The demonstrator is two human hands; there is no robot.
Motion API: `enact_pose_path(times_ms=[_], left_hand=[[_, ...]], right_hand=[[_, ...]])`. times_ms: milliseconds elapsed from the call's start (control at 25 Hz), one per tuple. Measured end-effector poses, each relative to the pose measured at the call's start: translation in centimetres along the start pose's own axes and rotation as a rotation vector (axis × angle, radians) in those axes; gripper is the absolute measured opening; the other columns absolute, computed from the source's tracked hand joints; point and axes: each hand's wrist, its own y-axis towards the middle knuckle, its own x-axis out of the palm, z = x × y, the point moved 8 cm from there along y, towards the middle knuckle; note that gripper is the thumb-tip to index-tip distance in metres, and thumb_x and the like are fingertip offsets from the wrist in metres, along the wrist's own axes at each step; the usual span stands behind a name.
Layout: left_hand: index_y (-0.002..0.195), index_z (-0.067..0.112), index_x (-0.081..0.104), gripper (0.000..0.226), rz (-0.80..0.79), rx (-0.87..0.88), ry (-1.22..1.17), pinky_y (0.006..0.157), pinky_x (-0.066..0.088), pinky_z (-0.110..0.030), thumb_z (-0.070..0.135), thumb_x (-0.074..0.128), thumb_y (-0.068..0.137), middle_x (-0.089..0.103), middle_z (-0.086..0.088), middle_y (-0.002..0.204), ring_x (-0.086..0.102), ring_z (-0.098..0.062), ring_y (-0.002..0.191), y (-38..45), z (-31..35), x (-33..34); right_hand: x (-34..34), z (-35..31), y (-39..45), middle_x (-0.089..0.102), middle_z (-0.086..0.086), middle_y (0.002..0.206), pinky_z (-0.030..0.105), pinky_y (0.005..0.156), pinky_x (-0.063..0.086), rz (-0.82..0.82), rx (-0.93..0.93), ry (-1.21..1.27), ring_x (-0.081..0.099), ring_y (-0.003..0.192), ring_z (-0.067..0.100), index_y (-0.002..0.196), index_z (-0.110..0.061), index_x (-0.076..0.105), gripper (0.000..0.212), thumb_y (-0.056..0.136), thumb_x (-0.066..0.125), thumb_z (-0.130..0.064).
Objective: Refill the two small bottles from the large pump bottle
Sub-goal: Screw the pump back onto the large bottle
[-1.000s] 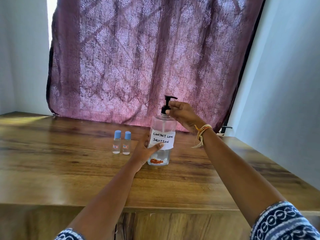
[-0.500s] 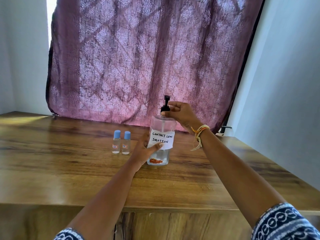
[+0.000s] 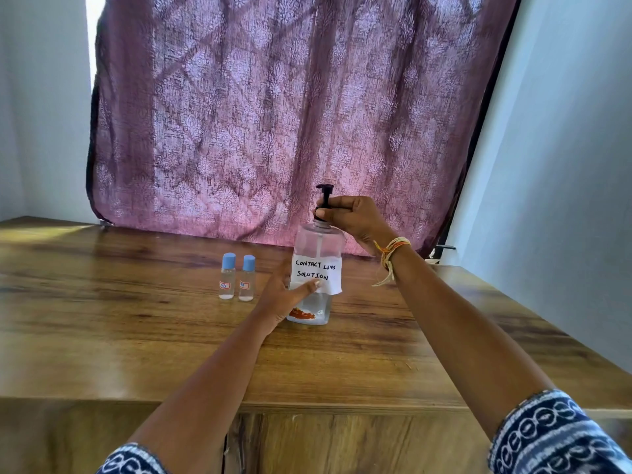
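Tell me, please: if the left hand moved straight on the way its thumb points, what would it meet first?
The left hand already holds the large pump bottle; its thumb lies across the label, so it would push against the bottle at once.

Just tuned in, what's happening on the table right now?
A person is working on the large pump bottle, labelled contact lens solution, which stands upright on the wooden table. The left hand holds the bottle's body low down, while the right hand grips the black pump at its collar. The two small bottles stand side by side to the left of it, untouched, with their blue caps on, so no refilling has begun.
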Motion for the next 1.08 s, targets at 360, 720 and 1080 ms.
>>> enact_pose_path(times_ms=[360,720,1080], left_hand=[[0.117,0.015,0.057,0.045,0.001,-0.006,0.002,0.069,0.056,-0.020,0.017,0.077,0.077,0.072,0.001,0.105,0.070,-0.005,0.090,0.1,-0.1,0.0],[0.111,0.016,0.061,0.032,0.012,0.009,0.004,0.067,0.055,-0.018,0.016,0.072,0.081,0.072,0.004,0.099,0.070,-0.006,0.086,0.2,-0.2,-0.2],[0.107,0.026,0.065,0.036,-0.078,-0.102,-0.122,0.090,0.054,-0.041,0.029,0.078,0.073,0.073,-0.004,0.110,0.068,-0.024,0.105,0.1,-0.7,-0.2]], right_hand=[[0.6,-0.1,-0.2,0.068,0.015,0.105,0.028,0.089,0.055,-0.137,0.025,0.050,0.068,0.090,0.020,0.120,0.010,0.057,0.038,0.083,0.062,0.011],[0.4,-0.7,-0.9,0.066,0.027,0.110,0.018,0.075,0.057,0.043,-0.031,-0.078,0.068,0.067,0.000,0.113,0.011,0.062,0.038,0.076,0.071,0.009],[0.8,5.9,-6.3,0.049,0.017,0.138,0.046,0.100,0.049,-0.011,0.094,-0.058,0.053,0.124,0.031,0.142,-0.008,0.031,0.075,0.080,0.073,-0.013]])
